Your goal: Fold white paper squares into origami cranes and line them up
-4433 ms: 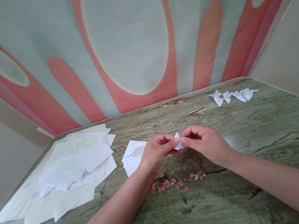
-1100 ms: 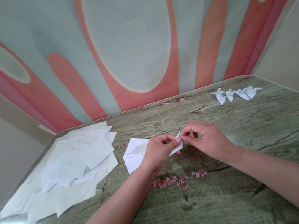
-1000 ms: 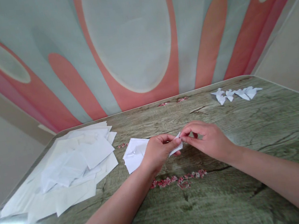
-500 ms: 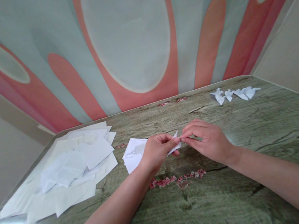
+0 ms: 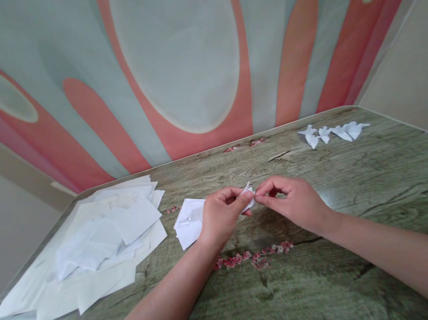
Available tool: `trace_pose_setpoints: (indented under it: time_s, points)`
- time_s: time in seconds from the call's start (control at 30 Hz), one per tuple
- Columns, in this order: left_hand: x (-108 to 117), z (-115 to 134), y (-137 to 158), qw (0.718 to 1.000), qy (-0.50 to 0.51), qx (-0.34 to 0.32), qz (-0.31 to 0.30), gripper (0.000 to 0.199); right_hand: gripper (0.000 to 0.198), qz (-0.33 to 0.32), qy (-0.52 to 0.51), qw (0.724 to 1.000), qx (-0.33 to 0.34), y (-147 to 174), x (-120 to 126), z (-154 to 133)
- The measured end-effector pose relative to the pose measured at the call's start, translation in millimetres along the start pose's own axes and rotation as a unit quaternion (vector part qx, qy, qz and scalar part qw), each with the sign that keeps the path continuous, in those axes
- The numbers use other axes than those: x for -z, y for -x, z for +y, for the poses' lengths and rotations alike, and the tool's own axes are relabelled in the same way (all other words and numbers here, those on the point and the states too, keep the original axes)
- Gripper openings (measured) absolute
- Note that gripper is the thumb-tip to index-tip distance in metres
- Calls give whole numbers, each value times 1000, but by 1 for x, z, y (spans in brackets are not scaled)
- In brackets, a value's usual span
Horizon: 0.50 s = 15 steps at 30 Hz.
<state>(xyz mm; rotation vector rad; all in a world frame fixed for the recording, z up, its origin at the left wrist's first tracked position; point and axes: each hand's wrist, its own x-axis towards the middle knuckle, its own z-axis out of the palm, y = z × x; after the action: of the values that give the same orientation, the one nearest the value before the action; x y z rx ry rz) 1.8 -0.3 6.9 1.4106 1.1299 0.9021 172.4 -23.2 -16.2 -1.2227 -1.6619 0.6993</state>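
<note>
Above the middle of the table, a small piece of folded white paper is held between my two hands. My left hand is closed on it, the thumb pressing on top. The thumb and fingertips of my right hand pinch at its right end, and the pinched part is mostly hidden. Just left of my left hand lies a partly covered stack of folded white paper on the tabletop.
A loose pile of white paper sheets covers the left side of the wood-patterned table. Several small folded paper figures stand in a row at the back right. Behind the table rises a patterned backdrop.
Both hands stay together at the folded paper, with small finger shifts. My right hand's fingers have curled slightly more, and the paper has turned a little. The whole view has shifted slightly.
</note>
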Motion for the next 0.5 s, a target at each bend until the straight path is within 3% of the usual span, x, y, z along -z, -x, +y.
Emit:
trace_pose_setpoints:
  time_s: [0.13,0.23,0.5]
  points:
    - [1,0,-1,1000,5,-7,17,25,17,-26,-71,996,-56,-2,-1,1]
    - [1,-1,-2,1000,6,-10,10,24,19,-61,-55,994,-73,-3,0,2]
    - [1,-1,-2,1000,-7,-6,23,25,17,-59,-1,998,-23,-2,6,-4]
